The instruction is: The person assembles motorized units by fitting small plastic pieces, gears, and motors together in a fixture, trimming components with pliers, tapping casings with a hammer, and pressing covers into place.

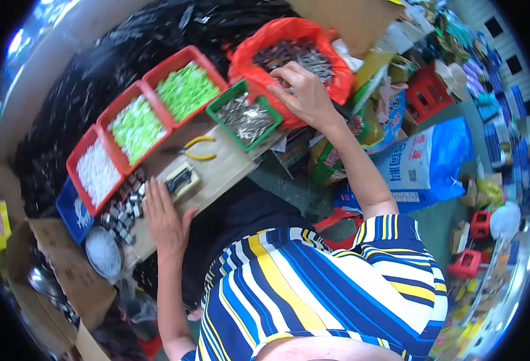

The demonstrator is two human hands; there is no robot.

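Note:
My left hand (166, 222) lies with fingers stretched and thumb apart at the edge of the work board. Its fingertips are beside a pile of small silvery metal pieces (120, 219) and a cream block (188, 185) with a black part on it. My right hand (304, 93) is over the near edge of a red plastic bag (241, 63) of small dark and grey parts. Its fingers are curled towards the thumb; anything between them is too small to make out. Yellow-handled pliers (200, 157) lie between the hands, near a green tray (277, 122) of thin metal pins.
Red bins hold white pieces (98, 171), pale green pieces (136, 130) and bright green pieces (188, 91). A blue tray (72, 207) and a round bowl (103, 253) stand at the left. Black strips (66, 114) heap behind. Blue-white sacks (421, 162) stand at the right.

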